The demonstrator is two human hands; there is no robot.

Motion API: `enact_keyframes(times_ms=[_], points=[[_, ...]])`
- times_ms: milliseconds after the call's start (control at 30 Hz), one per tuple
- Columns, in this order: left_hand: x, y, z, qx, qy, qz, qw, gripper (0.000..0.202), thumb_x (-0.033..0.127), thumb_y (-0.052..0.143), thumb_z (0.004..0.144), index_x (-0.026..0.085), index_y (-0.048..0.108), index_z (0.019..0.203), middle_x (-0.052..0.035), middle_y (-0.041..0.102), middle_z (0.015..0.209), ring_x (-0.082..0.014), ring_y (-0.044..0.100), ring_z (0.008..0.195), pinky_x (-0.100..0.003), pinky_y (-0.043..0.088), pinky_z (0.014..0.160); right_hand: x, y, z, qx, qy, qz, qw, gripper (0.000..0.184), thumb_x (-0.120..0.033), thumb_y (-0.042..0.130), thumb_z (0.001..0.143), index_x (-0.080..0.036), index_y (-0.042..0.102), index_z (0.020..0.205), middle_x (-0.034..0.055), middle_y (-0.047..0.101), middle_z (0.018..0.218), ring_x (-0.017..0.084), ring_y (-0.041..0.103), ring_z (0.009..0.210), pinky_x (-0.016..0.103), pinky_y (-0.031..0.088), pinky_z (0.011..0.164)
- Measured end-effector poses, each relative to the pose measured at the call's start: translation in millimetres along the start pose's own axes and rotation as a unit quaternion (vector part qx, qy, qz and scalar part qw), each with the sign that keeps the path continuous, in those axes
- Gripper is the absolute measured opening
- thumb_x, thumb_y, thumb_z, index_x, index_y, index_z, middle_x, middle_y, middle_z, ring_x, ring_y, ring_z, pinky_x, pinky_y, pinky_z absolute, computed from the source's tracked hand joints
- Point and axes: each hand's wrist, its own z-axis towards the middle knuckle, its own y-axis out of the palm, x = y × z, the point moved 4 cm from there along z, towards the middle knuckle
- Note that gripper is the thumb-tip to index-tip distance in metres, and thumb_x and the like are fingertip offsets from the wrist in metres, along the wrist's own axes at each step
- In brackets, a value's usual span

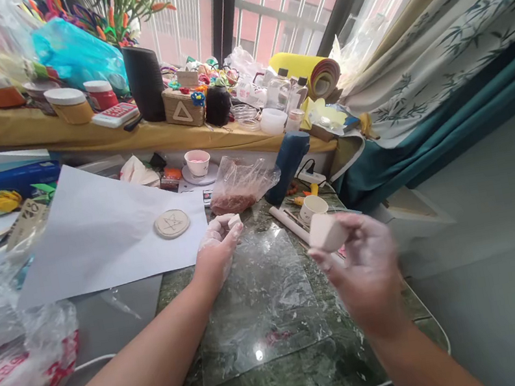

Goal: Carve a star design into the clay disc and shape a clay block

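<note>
My right hand [367,260], dusted white, grips an off-white block of clay [326,232] between thumb and fingers, raised above the table's right side. A much smaller off-white piece of clay [234,221] is pinched in my left hand [217,246], whose fingers are also whitened. Below both hands lies a clear plastic sheet [266,303] smeared with white residue. Left of my left hand, a round clay disc with a star scored in it [172,223] rests on white paper [111,237].
Behind my left hand sits a plastic bag of reddish-brown material [241,186]. A rolling pin [290,224], a paper cup [312,207] and a dark blue cylinder [287,165] stand or lie near my right hand. Paint jars [70,106] line the windowsill; a crumpled plastic bag [19,364] is at left.
</note>
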Motion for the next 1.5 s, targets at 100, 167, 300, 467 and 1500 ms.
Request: enact_keyframes(times_ms=[100,167,300,467,1500], points=[[0,0.0,0,0.003,-0.002,0.0,1.0,0.042,0.047,0.084,0.075,0.02,0.068,0.104,-0.0029,0.066,0.097,-0.0175,0.057,0.086,-0.029,0.047,0.073,26,20,-34,-0.153,-0.035,-0.14,0.978,0.058,-0.038,0.081,0.088,-0.029,0.057,0.139,0.0118,0.068,0.129,0.033,0.067,0.118,0.056,0.057,0.103],[1,0.0,0,0.006,-0.003,0.004,1.0,0.043,0.047,0.084,0.075,0.019,0.068,0.103,-0.0033,0.066,0.098,-0.0181,0.058,0.087,-0.029,0.048,0.074,42,27,-52,-0.162,-0.045,-0.198,0.966,0.062,-0.038,0.078,0.09,-0.026,0.052,0.145,0.0139,0.068,0.132,0.035,0.066,0.123,0.059,0.055,0.106],[1,0.9,0,0.007,0.004,0.008,1.0,0.042,0.046,0.083,0.075,0.019,0.068,0.104,-0.0038,0.066,0.098,-0.0188,0.058,0.09,-0.029,0.048,0.074,56,33,-59,-0.169,-0.055,-0.232,0.956,0.061,-0.037,0.076,0.09,-0.024,0.053,0.145,0.0149,0.066,0.137,0.035,0.062,0.129,0.059,0.051,0.112],[2,0.9,0,0.011,0.002,0.022,1.0,0.039,0.045,0.082,0.075,0.02,0.068,0.101,-0.0035,0.066,0.096,-0.0187,0.057,0.089,-0.029,0.048,0.074,57,43,-53,-0.257,-0.049,-0.26,0.93,0.048,-0.033,0.073,0.094,-0.023,0.06,0.139,0.0142,0.07,0.135,0.037,0.063,0.129,0.061,0.05,0.111],[-5,-1.2,1,-0.001,-0.001,0.002,1.0,0.042,0.045,0.082,0.077,0.02,0.068,0.108,-0.0041,0.067,0.101,-0.0182,0.06,0.089,-0.029,0.048,0.075,13,11,13,-0.052,0.24,0.085,0.966,0.056,-0.05,0.092,0.075,-0.02,0.073,0.118,0.0101,0.079,0.111,0.026,0.075,0.097,0.044,0.061,0.09]])
